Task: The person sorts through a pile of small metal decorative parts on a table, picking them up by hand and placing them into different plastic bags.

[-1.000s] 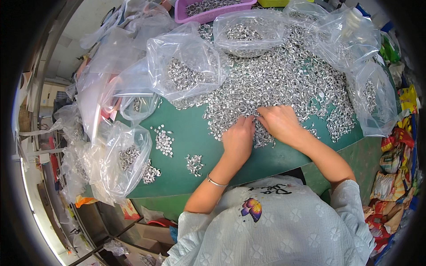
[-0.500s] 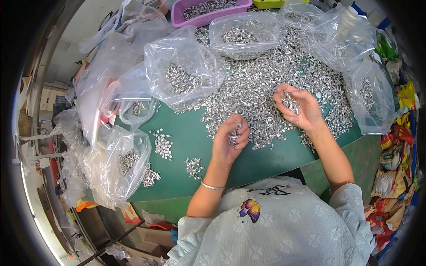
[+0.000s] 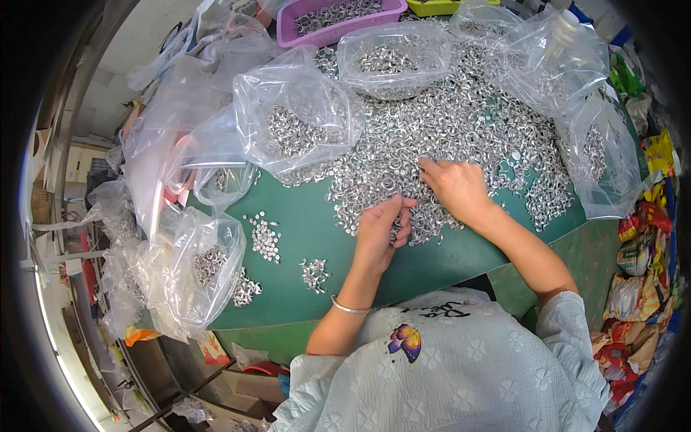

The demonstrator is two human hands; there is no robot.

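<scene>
A wide heap of small silvery metal pieces, many curved like rings, lies on the green table. At its near edge, my left hand is curled around a few metal pieces that show between the fingers. My right hand lies palm down over the heap, right of the left hand. Its fingers point left and bend down into the pieces; whatever they grip is hidden. To the left on the table sit a small cluster of round flat pieces and another of curved metal pieces.
Clear plastic bags of metal pieces ring the heap, with another bag at the table's left edge. A purple basket and a yellow-green tray stand at the back. Colourful packages are piled on the right.
My right hand has turned from palm up, cupping metal pieces, to palm down and moved left and nearer the left hand. My left hand has shifted slightly right and nearer to me.
</scene>
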